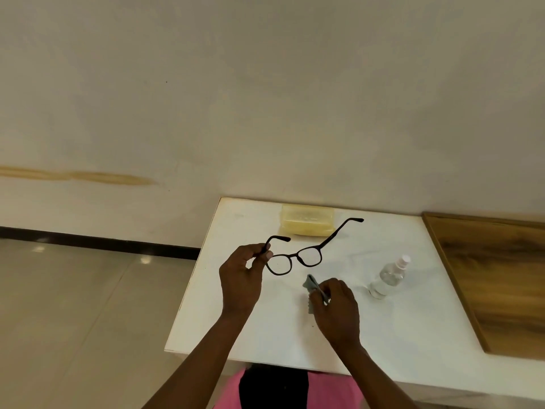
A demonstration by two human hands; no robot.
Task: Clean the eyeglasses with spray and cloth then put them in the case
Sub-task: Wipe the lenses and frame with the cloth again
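Note:
Black-framed eyeglasses (298, 256) with both temples unfolded hang above the white table (265, 335). My left hand (240, 278) pinches them at the left hinge. My right hand (336, 309) is closed on a small grey cloth (311, 283), just below the right lens and apart from the frame. A clear spray bottle (388, 278) with a white nozzle stands upright to the right of my right hand. A pale yellow translucent case (307, 220) lies shut at the table's far edge, behind the glasses.
A wooden-topped surface (501, 276) adjoins the table on the right. A plain wall rises behind the table. Tiled floor (73, 305) lies to the left, past the table's left edge.

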